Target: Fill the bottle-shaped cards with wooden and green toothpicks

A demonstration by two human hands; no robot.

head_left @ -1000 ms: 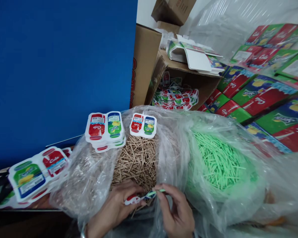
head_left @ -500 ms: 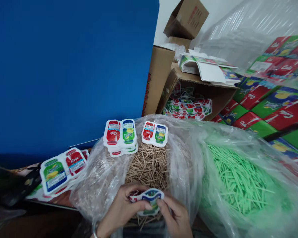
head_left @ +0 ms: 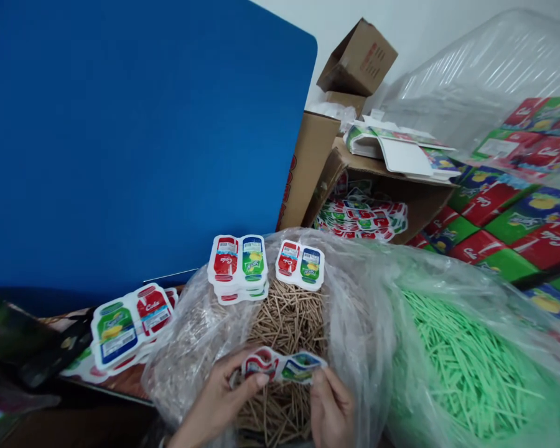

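Above a plastic bag of thin brown sticks (head_left: 289, 314), a die-cut cola-and-Sprite card (head_left: 282, 366) is stretched between my two hands, its surface wavy. My left hand (head_left: 231, 389) pinches its red cola end, thumb on the front. The Sprite end is gripped by my right hand (head_left: 329, 401) between thumb and fingers. Just beyond, a small stack of similar cards (head_left: 238, 264) and a single-looking card (head_left: 300, 264) lie at the bag's far edge. Whether one or more cards are in my hands, I cannot tell.
More cards (head_left: 130, 323) lie to the left beside a dark strap. Right of me is a bag of bright green sticks (head_left: 466, 367). A cardboard box (head_left: 424, 211) holds piled cards; printed cartons (head_left: 508, 218) are stacked behind. A blue panel (head_left: 135, 137) stands at left.
The card, folded between my hands before, is now spread out lengthwise. My right hand has moved slightly away from my left. The whole view has shifted a little.
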